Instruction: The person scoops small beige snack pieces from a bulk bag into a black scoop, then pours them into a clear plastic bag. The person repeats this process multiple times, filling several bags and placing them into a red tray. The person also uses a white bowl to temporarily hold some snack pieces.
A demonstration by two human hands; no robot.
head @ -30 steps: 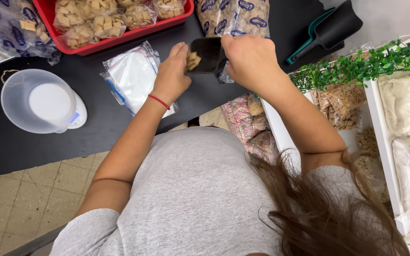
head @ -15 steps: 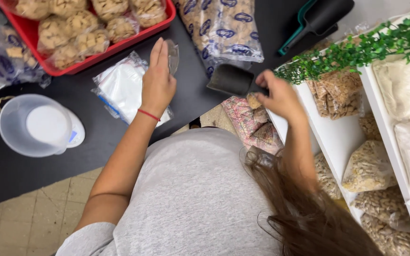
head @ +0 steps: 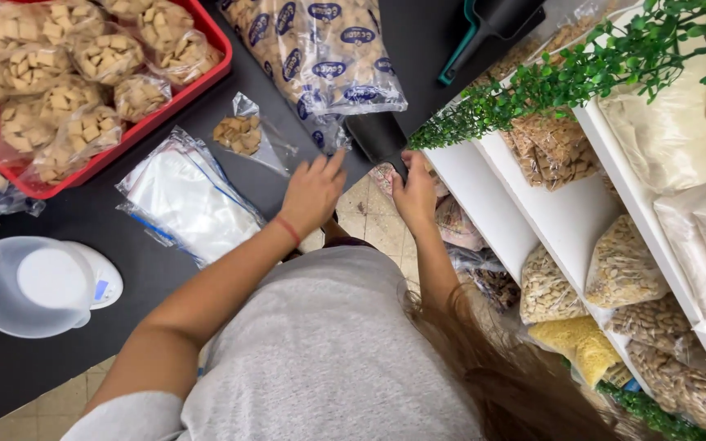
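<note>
So the right hand (head: 415, 189) is wrapped around the handle of a black scoop (head: 376, 135) at the table's edge. The left hand (head: 312, 192) is open, fingers spread, flat on the black table (head: 100, 216), holding nothing. Just past its fingertips lies a small clear bag (head: 247, 137) with a few tan squares inside. Left of that is a stack of empty zip bags (head: 185, 196). Behind, a big printed bag (head: 324, 53) of the same squares, with blue oval labels. A red tray (head: 198, 82) holds filled little bags. A clear measuring cup (head: 18, 286) sits on a white scale (head: 104, 282). To the right, white shelves (head: 565, 220) with grain bags and a fake green vine (head: 582, 73).
</note>
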